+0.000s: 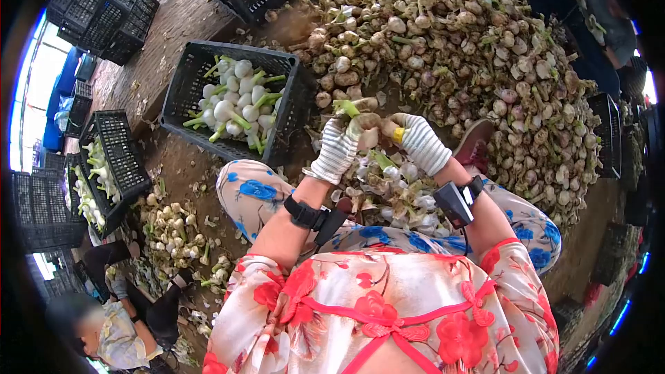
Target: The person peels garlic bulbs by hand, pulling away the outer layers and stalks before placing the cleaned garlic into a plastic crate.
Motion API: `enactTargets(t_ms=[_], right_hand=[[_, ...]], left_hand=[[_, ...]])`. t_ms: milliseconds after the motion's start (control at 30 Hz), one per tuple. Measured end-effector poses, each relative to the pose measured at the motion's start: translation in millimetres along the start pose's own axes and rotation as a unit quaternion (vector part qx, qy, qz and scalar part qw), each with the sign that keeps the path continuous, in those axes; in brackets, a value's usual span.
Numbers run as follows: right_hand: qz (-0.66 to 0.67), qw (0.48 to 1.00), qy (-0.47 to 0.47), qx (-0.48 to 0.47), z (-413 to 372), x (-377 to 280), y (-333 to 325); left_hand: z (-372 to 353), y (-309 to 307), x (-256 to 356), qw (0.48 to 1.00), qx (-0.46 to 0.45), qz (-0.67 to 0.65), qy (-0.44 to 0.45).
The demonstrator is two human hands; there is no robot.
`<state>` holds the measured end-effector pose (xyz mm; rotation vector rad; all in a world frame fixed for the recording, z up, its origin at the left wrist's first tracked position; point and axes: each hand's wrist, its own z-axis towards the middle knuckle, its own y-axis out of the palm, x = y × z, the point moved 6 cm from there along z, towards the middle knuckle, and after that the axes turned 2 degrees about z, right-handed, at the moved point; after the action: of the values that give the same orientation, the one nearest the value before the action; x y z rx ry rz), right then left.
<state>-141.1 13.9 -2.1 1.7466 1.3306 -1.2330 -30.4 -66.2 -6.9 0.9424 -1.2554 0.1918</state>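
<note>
Green-stemmed garlic [348,109] pinched by left hand [338,149]; right hand [420,140] alongside, pinch can't be told; could be dropped if grip is loosened.

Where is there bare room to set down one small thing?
Mostly bare: the wooden board between stacked crates and the crate of white garlic; the ground bordering the right knee. Crowded: between the knees, with garlic peels.

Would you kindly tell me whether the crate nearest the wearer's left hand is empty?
No, the crate holds a heap of white garlic bulbs.
</note>
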Motion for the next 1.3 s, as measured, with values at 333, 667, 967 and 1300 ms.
enactTargets(t_ms=[333, 667, 967, 1300], right_hand=[[0.119, 0.992, 0.048, -0.015, -0.1, 8.3, 5.8], [0.071, 0.997, 0.001, 0.003, 8.1, 19.3, 6.1], [-0.047, 0.998, 0.018, 0.038, 9.2, 57.5, 12.9], [-0.009, 0.999, -0.022, 0.021, 4.6, -2.3, 2.8]], left_hand=[[0.8, 2.1, 6.1, 0.989, -0.034, 0.129, 0.067], [7.4, 1.0, 12.5, 0.975, -0.039, 0.190, 0.112], [7.8, -12.2, 10.7, 0.993, 0.109, -0.030, 0.041], [8.6, -17.0, 7.8, 0.994, 0.095, -0.053, -0.009]])
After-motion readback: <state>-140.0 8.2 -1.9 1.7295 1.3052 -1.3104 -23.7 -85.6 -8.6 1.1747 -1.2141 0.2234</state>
